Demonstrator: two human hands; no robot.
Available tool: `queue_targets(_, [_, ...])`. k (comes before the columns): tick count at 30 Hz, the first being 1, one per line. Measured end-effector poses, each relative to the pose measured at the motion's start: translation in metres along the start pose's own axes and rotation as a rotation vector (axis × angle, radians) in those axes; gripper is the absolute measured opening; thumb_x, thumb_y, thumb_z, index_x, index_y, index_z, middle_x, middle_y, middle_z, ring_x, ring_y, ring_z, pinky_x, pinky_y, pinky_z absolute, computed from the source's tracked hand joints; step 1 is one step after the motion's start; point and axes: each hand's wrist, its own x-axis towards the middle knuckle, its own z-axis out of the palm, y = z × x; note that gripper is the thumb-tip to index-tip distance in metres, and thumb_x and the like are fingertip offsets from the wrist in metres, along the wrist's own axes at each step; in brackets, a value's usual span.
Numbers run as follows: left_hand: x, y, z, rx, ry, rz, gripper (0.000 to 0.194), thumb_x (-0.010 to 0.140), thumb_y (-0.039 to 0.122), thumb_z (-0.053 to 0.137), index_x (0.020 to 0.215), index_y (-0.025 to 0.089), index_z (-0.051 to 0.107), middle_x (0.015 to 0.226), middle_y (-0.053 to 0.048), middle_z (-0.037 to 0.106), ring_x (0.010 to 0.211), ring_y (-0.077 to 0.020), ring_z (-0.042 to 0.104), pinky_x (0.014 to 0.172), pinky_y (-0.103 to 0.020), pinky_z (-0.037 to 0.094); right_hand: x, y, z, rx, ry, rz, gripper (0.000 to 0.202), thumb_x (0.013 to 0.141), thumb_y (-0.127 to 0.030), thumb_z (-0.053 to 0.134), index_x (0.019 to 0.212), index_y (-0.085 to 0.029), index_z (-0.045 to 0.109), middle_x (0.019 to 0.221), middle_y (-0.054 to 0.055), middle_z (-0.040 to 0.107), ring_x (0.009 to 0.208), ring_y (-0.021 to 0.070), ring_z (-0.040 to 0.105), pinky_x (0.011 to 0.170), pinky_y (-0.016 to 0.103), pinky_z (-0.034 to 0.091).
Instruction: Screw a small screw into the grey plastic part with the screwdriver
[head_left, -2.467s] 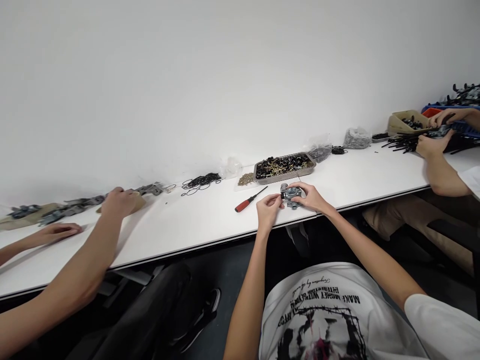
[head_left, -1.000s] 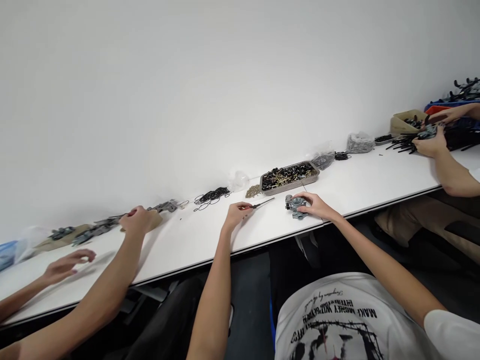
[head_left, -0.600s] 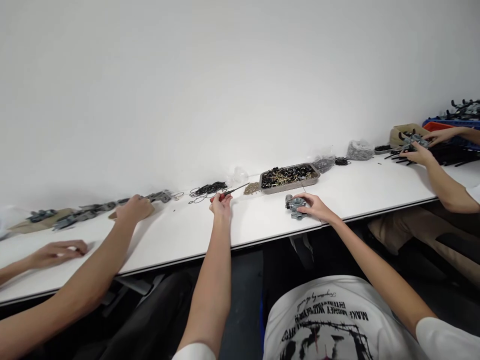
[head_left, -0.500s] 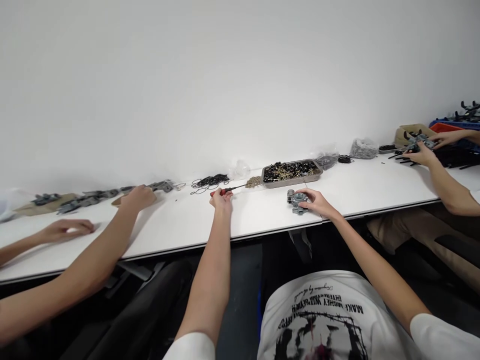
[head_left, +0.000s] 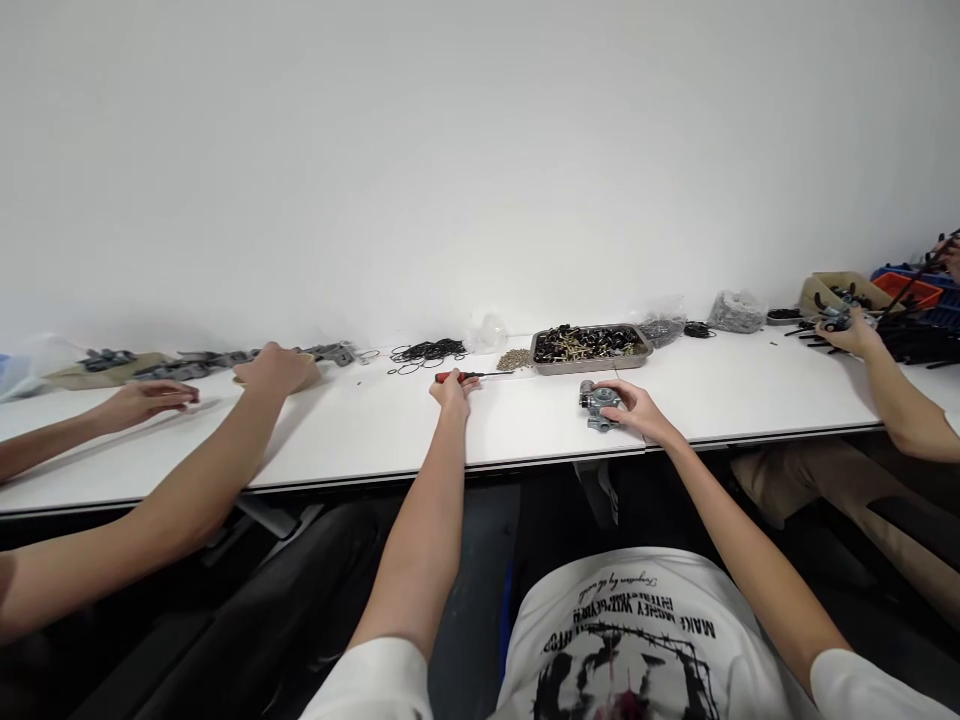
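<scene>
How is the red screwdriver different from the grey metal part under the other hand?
The screwdriver is long and thin with a red handle; the grey metal part is short, chunky and grey all over. The screwdriver lies flat at the fingertips of the left hand, toward the wall; the metal part sits nearer the table edge, with the right hand resting against it. Both sit on the white table.

Lighting: bright, even, diffuse; source unseen. Wall [head_left: 480, 150] and table [head_left: 360, 430] near white, no hard glare. Shadows: soft, faint beside forearms; dark under the table. Distortion: wide-angle bowing of the table edge toward both sides. Focus: far small parts indistinct.
</scene>
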Motion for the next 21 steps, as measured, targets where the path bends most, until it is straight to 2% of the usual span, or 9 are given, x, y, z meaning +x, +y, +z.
queue_targets(2, [0.000,0.000,0.000,-0.014,0.015,0.001,0.016,0.087,0.009,0.057,0.084,0.020,0.045,0.065,0.004,0.055,0.051,-0.0155,0.066,0.049,-0.027,0.058,-0.001,0.000,0.003,-0.008,0.136,-0.087,0.044,0.080,-0.046,0.079,0.118,-0.026,0.070,0.128,0.010,0.069,0.123,0.0294,0.062,0.111,0.050,0.046])
queue_targets(4, [0.001,-0.001,0.000,-0.023,0.032,0.000,0.016,0.087,0.009,0.057,0.085,0.019,0.046,0.065,0.004,0.055,0.051,-0.0158,0.065,0.048,-0.027,0.057,-0.006,-0.002,0.010,-0.026,0.360,-0.218,0.034,0.087,-0.047,0.069,0.112,-0.024,0.069,0.121,0.010,0.070,0.119,0.0284,0.063,0.109,0.048,0.046])
queue_targets(6, [0.002,-0.001,-0.001,-0.025,0.046,0.000,0.015,0.086,0.010,0.058,0.085,0.020,0.046,0.065,0.004,0.055,0.050,-0.0159,0.065,0.046,-0.026,0.056,-0.014,-0.007,0.025,-0.071,0.519,-0.338,0.027,0.093,-0.046,0.059,0.103,-0.023,0.068,0.106,0.009,0.070,0.106,0.0263,0.064,0.097,0.044,0.050])
queue_targets(7, [0.002,-0.001,-0.002,-0.024,0.053,0.002,0.015,0.086,0.010,0.058,0.085,0.020,0.046,0.064,0.004,0.054,0.049,-0.0158,0.064,0.045,-0.025,0.055,-0.019,-0.011,0.035,-0.105,0.528,-0.376,0.025,0.095,-0.044,0.056,0.098,-0.022,0.067,0.098,0.008,0.068,0.097,0.0245,0.064,0.090,0.041,0.051])
queue_targets(8, [0.003,-0.001,-0.002,-0.025,0.061,0.006,0.015,0.085,0.011,0.058,0.084,0.020,0.046,0.064,0.004,0.054,0.048,-0.0154,0.063,0.045,-0.025,0.054,-0.024,-0.017,0.046,-0.141,0.469,-0.383,0.024,0.097,-0.042,0.054,0.095,-0.022,0.066,0.092,0.007,0.067,0.089,0.0225,0.063,0.084,0.038,0.051])
queue_targets(10, [0.004,-0.001,-0.004,-0.033,0.078,0.012,0.016,0.085,0.011,0.057,0.083,0.021,0.045,0.063,0.005,0.053,0.046,-0.0138,0.061,0.044,-0.023,0.052,-0.030,-0.029,0.075,-0.225,0.202,-0.336,0.022,0.099,-0.038,0.051,0.091,-0.022,0.065,0.083,0.004,0.066,0.079,0.0191,0.061,0.077,0.033,0.048])
queue_targets(13, [0.005,0.001,-0.006,-0.062,0.097,-0.007,0.016,0.084,0.011,0.056,0.082,0.021,0.044,0.062,0.006,0.052,0.043,-0.0116,0.058,0.042,-0.021,0.049,-0.020,-0.040,0.121,-0.367,-0.122,-0.120,0.019,0.101,-0.034,0.050,0.096,-0.023,0.065,0.079,0.000,0.066,0.074,0.0156,0.060,0.075,0.028,0.044])
queue_targets(17, [0.003,0.004,-0.008,-0.098,0.093,-0.035,0.016,0.081,0.011,0.056,0.080,0.021,0.044,0.060,0.006,0.050,0.040,-0.0104,0.054,0.040,-0.020,0.043,0.029,-0.024,0.163,-0.619,-0.157,0.109,0.021,0.100,-0.032,0.054,0.116,-0.022,0.061,0.098,0.005,0.071,0.089,0.0202,0.065,0.079,0.030,0.044])
queue_targets(21, [0.001,0.005,-0.010,-0.100,0.064,-0.050,0.019,0.077,0.010,0.058,0.077,0.021,0.043,0.057,0.007,0.048,0.038,-0.0101,0.049,0.038,-0.021,0.039,0.080,0.007,0.174,-0.781,-0.031,0.254,0.032,0.098,-0.030,0.058,0.127,-0.017,0.057,0.126,0.014,0.067,0.112,0.0269,0.063,0.095,0.037,0.044])
